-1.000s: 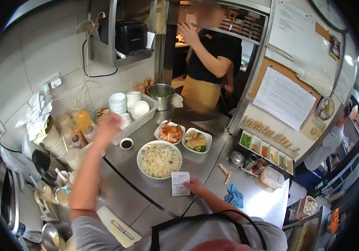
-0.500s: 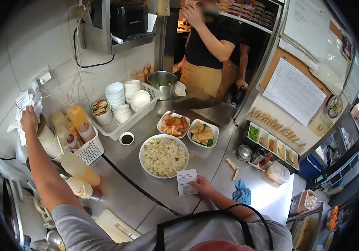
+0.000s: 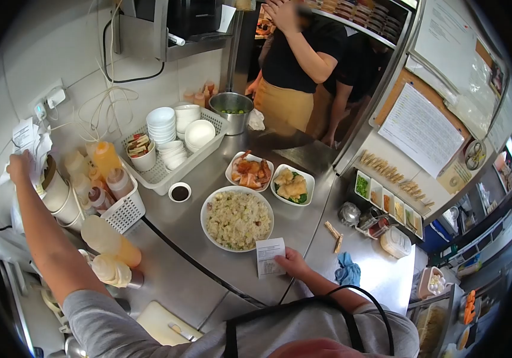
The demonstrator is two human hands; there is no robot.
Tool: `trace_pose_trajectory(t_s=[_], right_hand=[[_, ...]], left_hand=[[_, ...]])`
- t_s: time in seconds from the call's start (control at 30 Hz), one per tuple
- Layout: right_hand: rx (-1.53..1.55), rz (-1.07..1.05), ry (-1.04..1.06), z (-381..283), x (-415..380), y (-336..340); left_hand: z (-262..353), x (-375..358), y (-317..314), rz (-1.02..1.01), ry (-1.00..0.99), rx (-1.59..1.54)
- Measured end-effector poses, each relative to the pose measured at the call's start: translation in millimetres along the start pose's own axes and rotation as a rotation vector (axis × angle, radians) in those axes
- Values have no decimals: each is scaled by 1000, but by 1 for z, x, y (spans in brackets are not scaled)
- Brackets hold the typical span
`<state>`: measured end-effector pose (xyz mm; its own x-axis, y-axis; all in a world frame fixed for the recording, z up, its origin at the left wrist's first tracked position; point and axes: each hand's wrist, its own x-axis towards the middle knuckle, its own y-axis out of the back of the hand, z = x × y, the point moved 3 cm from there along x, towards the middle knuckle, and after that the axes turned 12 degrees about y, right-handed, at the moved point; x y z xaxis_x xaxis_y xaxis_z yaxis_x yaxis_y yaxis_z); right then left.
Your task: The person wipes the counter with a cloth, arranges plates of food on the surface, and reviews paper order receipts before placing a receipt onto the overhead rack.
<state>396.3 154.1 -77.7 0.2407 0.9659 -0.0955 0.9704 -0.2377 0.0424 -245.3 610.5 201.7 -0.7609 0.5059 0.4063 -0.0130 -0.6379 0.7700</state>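
My right hand (image 3: 292, 262) pinches a printed receipt (image 3: 270, 256) over the steel counter, just below a large white bowl of fried rice (image 3: 239, 221). Behind the bowl sit a dish of glazed meat pieces (image 3: 250, 173) and a dish of fried pieces on greens (image 3: 292, 185). At the far left, my left hand (image 3: 19, 167) is closed at a bunch of paper slips (image 3: 27, 136) by the wall; its fingertips are partly hidden. Beside that arm stand squeeze bottles (image 3: 104, 179) in a white basket (image 3: 128, 210).
A grey basket (image 3: 163, 185) holds stacked white bowls, with a small dish of dark sauce (image 3: 179, 192) in front. A steel pot (image 3: 231, 113) stands behind. Garnish trays (image 3: 387, 206) and a blue cloth (image 3: 347, 269) are at right. A person (image 3: 292, 65) stands across the counter.
My left hand has shifted left and slightly down along the paper slips. My right hand keeps hold of the receipt. The view has tilted slightly, and the person behind has bent lower.
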Motion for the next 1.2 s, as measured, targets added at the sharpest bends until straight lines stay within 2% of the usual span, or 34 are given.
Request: trace_pose_trajectory(t_s=[0.13,0.33,0.43,0.53,0.63,0.73,0.83,0.93,1.0,1.13,1.17,1.2], right_hand=[[-5,-25,33,10,1,5],[4,-19,77,22,2,7],[-8,0,21,2,-3,1],[0,9,30,8,2,2],[24,11,23,6,0,1],[-8,14,24,1,-1,0],[-38,27,34,7,-1,1],[-87,45,42,12,-1,3],[-98,53,58,7,-1,3],[-54,54,95,-5,-4,0],[-40,56,104,-3,-4,0],[-18,45,123,0,-5,-2]], left_hand=[[-9,3,-13,297,-90,-154],[2,-22,17,65,-41,-35],[-1,-1,4,45,-21,-33],[-7,5,-4,158,12,-170],[-6,10,-5,156,32,-119],[-5,3,4,10,-32,-108],[-12,16,-5,-17,-38,-183],[2,-34,49,273,48,-200],[6,-23,58,368,-68,-297],[32,-36,112,518,-124,-491],[42,-43,128,587,-271,-569],[61,-64,152,553,-331,-601]])
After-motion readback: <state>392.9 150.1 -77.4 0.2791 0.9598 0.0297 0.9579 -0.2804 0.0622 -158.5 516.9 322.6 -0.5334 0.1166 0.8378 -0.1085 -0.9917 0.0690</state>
